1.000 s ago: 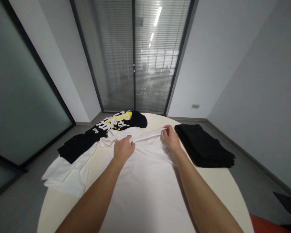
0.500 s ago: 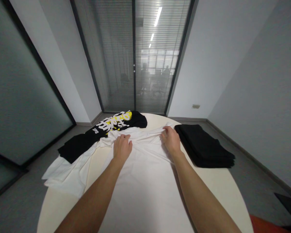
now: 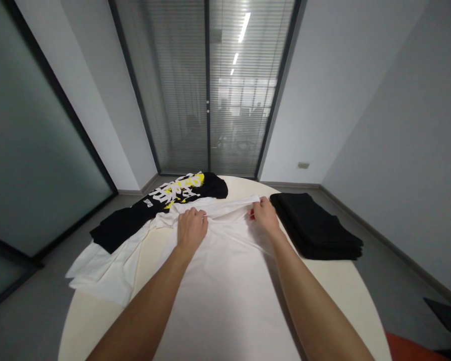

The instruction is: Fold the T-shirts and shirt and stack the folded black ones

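A white shirt lies spread over the table from the near edge toward the far side. At its far end, my left hand is closed on the cloth, with the thumb and index finger pinching a fold. My right hand pinches the upper right corner of the same shirt between thumb and fingers. Between the two hands the far edge is drawn into a taut, slightly raised band. Part of the shirt is hidden beneath my forearms.
The round cream table carries a stack of folded black cloth just right of my right hand. On the left lies a black garment with white and yellow print, above more white cloth. A red object shows at lower right.
The shirt's far edge has gone from crumpled to stretched and lifted between my hands. My right hand has turned and tightened its pinch; my left has shifted slightly right.
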{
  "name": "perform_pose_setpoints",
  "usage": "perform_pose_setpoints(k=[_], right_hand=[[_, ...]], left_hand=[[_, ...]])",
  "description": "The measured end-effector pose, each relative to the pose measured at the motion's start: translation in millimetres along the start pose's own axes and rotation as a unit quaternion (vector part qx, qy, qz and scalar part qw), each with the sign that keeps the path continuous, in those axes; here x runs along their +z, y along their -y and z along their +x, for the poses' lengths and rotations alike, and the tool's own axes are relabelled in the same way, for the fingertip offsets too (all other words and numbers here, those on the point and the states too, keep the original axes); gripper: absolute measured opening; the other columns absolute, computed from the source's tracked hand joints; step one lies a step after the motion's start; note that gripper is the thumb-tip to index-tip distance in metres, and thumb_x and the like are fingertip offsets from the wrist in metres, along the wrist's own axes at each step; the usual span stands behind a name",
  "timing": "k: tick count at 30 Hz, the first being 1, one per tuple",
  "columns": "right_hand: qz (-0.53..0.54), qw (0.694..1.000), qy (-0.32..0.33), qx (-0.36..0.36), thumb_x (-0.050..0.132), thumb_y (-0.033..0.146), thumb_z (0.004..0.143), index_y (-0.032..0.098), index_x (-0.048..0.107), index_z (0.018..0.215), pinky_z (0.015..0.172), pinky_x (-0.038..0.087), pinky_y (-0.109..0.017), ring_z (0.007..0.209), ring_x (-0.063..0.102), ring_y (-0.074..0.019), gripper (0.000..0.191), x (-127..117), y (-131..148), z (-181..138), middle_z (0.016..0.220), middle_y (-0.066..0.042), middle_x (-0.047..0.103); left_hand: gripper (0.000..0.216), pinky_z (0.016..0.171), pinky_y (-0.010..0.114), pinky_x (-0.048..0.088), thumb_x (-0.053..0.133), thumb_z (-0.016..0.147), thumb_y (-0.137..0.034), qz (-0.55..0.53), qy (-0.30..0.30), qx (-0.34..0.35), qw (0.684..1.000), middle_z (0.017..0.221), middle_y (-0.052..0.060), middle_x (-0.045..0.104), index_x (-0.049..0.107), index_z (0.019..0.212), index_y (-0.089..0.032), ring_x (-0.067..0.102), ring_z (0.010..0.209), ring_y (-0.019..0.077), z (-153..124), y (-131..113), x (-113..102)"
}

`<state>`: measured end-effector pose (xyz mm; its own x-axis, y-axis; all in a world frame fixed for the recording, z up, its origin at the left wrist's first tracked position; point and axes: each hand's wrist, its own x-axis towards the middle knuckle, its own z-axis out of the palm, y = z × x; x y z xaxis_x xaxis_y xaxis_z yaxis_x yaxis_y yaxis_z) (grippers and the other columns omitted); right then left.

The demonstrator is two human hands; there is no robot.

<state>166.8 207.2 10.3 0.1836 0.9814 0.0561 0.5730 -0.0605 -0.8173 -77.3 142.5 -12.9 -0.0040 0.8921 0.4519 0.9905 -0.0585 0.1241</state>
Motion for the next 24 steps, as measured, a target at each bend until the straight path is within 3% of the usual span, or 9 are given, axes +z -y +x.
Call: perform_pose_setpoints(k=[2, 5, 9, 12, 16, 20, 24], right_hand=[[0.075, 0.996, 0.035, 0.021, 0.029, 0.033, 0.099, 0.017, 0.053, 0.116, 0.065, 0.05, -0.027, 0.065, 0.068, -0.0174, 0.033, 4.3, -0.7, 4.3, 0.082, -0.007, 0.074], [0.093, 0.994, 0.046, 0.017, 0.027, 0.031, 0.098, 0.018, 0.054, 0.114, 0.07, 0.053, -0.028, 0.077, 0.069, -0.0191, 0.034, 8.0, -0.5, 8.5, 0.091, -0.009, 0.073], [0.052, 0.996, 0.026, -0.072, 0.034, 0.033, 0.096, 0.021, 0.057, 0.105, 0.089, 0.049, -0.028, 0.102, 0.063, -0.0204, 0.028, 3.4, 1.0, 7.9, 0.101, -0.007, 0.069], [-0.012, 0.989, 0.02, -0.145, 0.035, 0.032, 0.094, 0.022, 0.055, 0.103, 0.09, 0.047, -0.029, 0.1, 0.06, -0.0202, 0.024, -2.1, 1.1, 5.0, 0.1, -0.005, 0.067], [-0.069, 0.985, 0.018, -0.156, 0.035, 0.031, 0.095, 0.024, 0.053, 0.108, 0.085, 0.047, -0.027, 0.091, 0.061, -0.0183, 0.023, -2.2, -7.8, 4.1, 0.098, -0.003, 0.067], [-0.094, 0.974, 0.025, -0.203, 0.039, 0.034, 0.097, 0.022, 0.052, 0.124, 0.091, 0.046, -0.029, 0.097, 0.063, -0.0176, 0.032, 4.7, -31.4, 6.7, 0.114, -0.006, 0.068], [-0.142, 0.95, 0.053, -0.274, 0.048, 0.029, 0.094, 0.016, 0.04, 0.148, 0.105, 0.04, -0.035, 0.118, 0.057, -0.0213, 0.056, 9.5, -53.6, 8.6, 0.135, -0.014, 0.06]], left_hand=[[0.031, 0.089, 0.041, 0.04, 0.04, 0.101, -0.029, -0.003, 0.006, -0.001, 1.0, 0.097, 0.009, 0.072, 0.07, 0.106, -0.022, 0.066, 0.097, 0.0269, -0.4, -0.8, -2.8], [0.036, 0.089, 0.041, 0.039, 0.035, 0.103, -0.032, 0.001, 0.015, -0.026, 1.0, 0.085, 0.008, 0.075, 0.068, 0.113, -0.023, 0.069, 0.086, 0.0257, -0.3, -0.8, -4.5], [0.037, 0.088, 0.039, 0.042, 0.033, 0.104, -0.032, -0.003, 0.01, -0.06, 0.998, 0.08, 0.008, 0.076, 0.066, 0.119, -0.021, 0.07, 0.081, 0.0256, 1.9, 0.8, -2.0], [0.036, 0.093, 0.039, 0.044, 0.036, 0.103, -0.026, -0.055, -0.028, -0.045, 0.997, 0.103, 0.011, 0.076, 0.06, 0.128, -0.019, 0.069, 0.098, 0.0257, 3.8, 4.2, 5.4], [0.053, 0.108, 0.04, 0.041, 0.045, 0.096, -0.017, -0.103, -0.059, -0.012, 0.993, 0.139, 0.017, 0.059, 0.04, 0.148, -0.011, 0.053, 0.13, 0.0267, 3.5, 11.1, 20.2], [0.079, 0.112, 0.046, 0.039, 0.054, 0.09, -0.017, -0.103, -0.031, 0.006, 0.994, 0.148, 0.022, 0.048, 0.014, 0.158, -0.008, 0.043, 0.139, 0.0313, 1.6, 16.4, 29.6], [0.083, 0.115, 0.048, 0.035, 0.056, 0.089, -0.02, -0.079, -0.025, 0.007, 0.997, 0.151, 0.021, 0.043, 0.012, 0.159, -0.012, 0.039, 0.142, 0.0328, 1.6, 18.5, 31.2]])
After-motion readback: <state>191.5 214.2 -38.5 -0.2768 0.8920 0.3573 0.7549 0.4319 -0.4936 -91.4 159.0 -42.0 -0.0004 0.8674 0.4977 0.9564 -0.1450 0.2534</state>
